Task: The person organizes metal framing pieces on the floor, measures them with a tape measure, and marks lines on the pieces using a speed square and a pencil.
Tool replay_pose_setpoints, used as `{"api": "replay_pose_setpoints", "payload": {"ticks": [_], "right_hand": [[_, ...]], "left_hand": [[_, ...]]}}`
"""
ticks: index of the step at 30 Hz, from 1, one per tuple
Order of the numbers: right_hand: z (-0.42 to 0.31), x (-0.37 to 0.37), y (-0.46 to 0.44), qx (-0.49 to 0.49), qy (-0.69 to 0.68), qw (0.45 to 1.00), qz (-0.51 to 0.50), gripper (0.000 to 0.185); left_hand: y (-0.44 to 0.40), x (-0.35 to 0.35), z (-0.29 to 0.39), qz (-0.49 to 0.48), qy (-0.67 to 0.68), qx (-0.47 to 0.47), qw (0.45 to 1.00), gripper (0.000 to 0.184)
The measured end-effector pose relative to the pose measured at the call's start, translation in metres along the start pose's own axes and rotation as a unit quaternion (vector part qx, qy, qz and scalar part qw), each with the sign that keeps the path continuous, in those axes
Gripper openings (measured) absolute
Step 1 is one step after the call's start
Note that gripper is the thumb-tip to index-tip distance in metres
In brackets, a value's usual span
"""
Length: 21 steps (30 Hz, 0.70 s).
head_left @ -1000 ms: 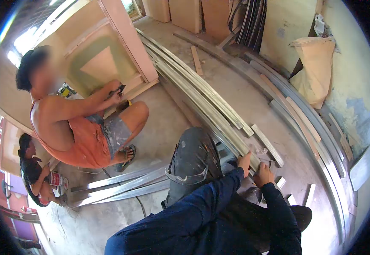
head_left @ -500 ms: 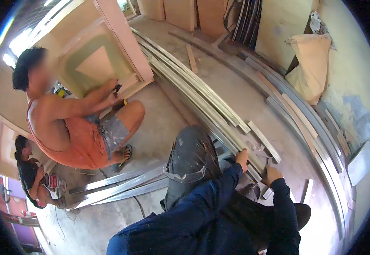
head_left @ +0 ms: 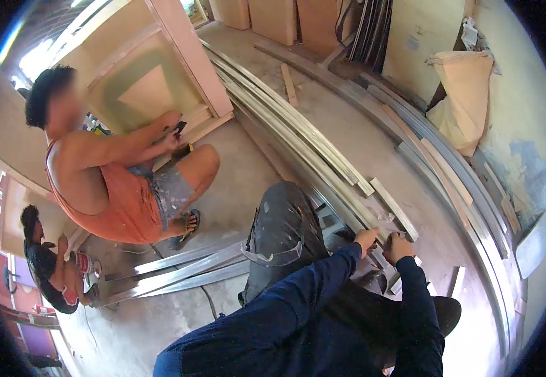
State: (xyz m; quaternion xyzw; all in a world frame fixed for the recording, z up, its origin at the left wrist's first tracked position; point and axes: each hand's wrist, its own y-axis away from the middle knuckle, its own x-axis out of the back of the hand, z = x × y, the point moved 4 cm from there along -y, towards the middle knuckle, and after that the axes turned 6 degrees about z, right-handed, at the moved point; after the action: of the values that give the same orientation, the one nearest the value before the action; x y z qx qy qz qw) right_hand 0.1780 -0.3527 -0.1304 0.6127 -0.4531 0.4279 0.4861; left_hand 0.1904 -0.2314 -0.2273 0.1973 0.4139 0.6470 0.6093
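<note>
My left hand [head_left: 366,240] is closed at the near end of a long metal bar [head_left: 342,201], its fingers curled at the bar's edge. Close beside it on the right, my right hand [head_left: 400,248] is curled into a fist by the same end; whatever it grips is hidden by its fingers. A short metal offcut [head_left: 395,288] lies below the hands. Just beyond my right hand, a short ribbed metal piece [head_left: 393,207] rests on the floor. More long metal bars [head_left: 285,122] run away toward the upper left.
A co-worker in an orange top [head_left: 119,204] squats at left by a wooden panel [head_left: 188,56]. Another person [head_left: 50,264] sits behind, near a bucket [head_left: 86,262]. Metal strips [head_left: 178,270] lie left of my knee. Long bars [head_left: 442,163] and a sack [head_left: 464,94] line the right wall.
My right hand has moved up and left, closer to my left hand. The bar part that showed between and below the hands is now largely out of sight. The view has shifted slightly.
</note>
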Motion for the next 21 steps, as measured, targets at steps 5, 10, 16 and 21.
{"api": "replay_pose_setpoints", "payload": {"ticks": [5, 10, 16, 21], "right_hand": [[0.005, -0.003, -0.001, -0.003, 0.001, 1.000, 0.002, 0.041], [0.030, -0.044, -0.008, -0.016, -0.045, 0.999, -0.023, 0.052], [0.025, -0.060, -0.005, 0.094, -0.114, 0.989, -0.023, 0.054], [0.039, -0.073, 0.001, 0.013, -0.087, 0.995, -0.044, 0.061]], "left_hand": [[0.013, 0.000, 0.011, -0.008, -0.049, -0.007, 0.999, 0.039], [0.034, -0.001, 0.027, 0.007, -0.072, -0.138, 0.988, 0.041], [-0.017, -0.007, -0.003, 0.034, -0.110, -0.210, 0.971, 0.034], [0.042, -0.017, 0.023, -0.122, -0.079, -0.083, 0.986, 0.028]]}}
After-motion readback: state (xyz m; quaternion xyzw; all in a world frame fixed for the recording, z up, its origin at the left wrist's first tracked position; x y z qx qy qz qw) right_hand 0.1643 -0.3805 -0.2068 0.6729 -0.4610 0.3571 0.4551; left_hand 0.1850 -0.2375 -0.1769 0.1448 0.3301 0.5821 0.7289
